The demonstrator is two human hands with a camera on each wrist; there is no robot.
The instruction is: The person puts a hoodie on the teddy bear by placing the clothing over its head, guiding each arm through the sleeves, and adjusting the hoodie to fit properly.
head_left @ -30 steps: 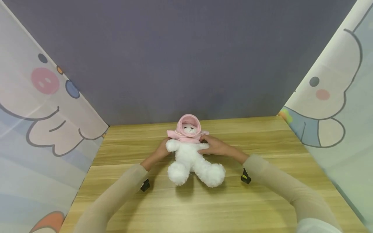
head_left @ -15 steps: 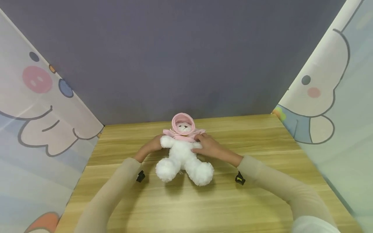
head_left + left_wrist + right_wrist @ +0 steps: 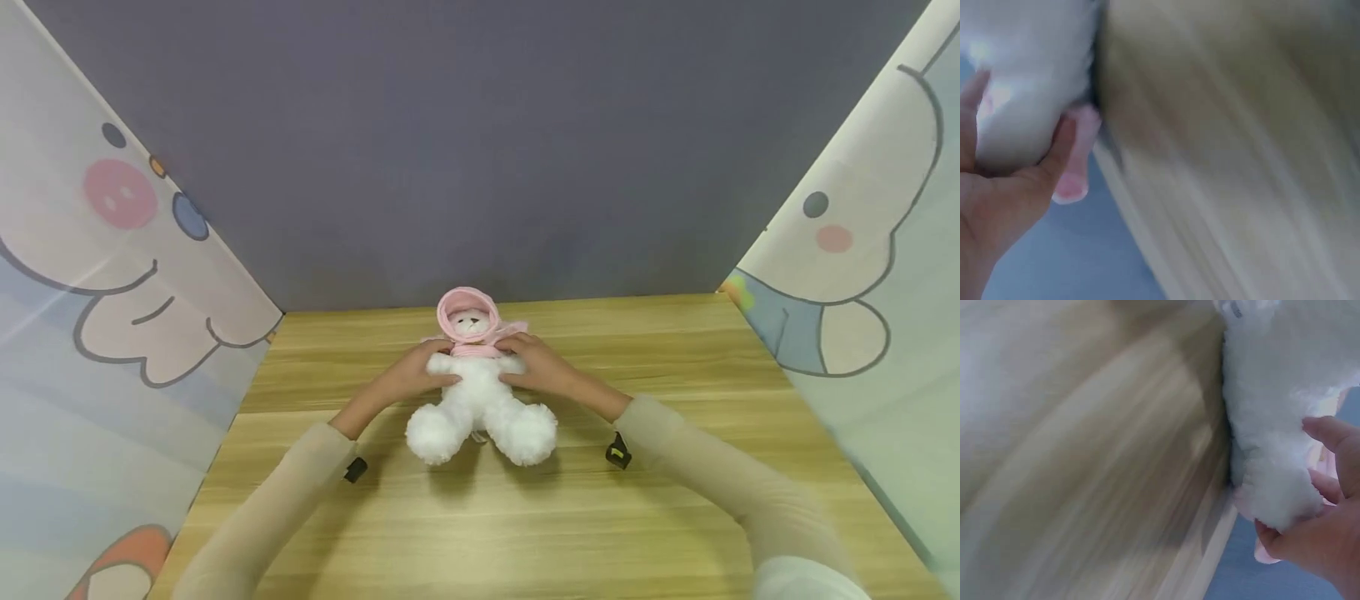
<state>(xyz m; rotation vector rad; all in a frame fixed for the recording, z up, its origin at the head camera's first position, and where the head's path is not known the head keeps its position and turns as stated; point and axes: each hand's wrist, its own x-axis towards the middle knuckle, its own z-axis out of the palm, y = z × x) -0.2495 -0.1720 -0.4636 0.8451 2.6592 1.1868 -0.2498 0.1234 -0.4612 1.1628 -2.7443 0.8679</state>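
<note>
A white plush bear [image 3: 480,390] sits near the back of the table, its face toward me. Bunched around its head and neck is a small pink hoodie [image 3: 474,351], the hood up around the face; the bear's arms are outside the sleeves. My left hand [image 3: 411,372] grips the bear at one arm, thumb on the chest. On the other side my right hand [image 3: 546,367] holds it likewise. In the left wrist view a pink sleeve [image 3: 1077,169] hangs behind the fingers. White fur [image 3: 1272,425] lies between thumb and fingers in the right wrist view.
The wood-grain table [image 3: 480,533] meets a dark grey panel [image 3: 480,150] right behind the bear. Cartoon-printed curtains flank it, one at the left [image 3: 45,350] and one at the right [image 3: 915,417]. Black wrist devices [image 3: 618,454] hang beneath the sleeves.
My left hand has come from behind the bear's arm to its front, and its thumb now lies on the chest. The right hand keeps its hold. The head view has shifted slightly.
</note>
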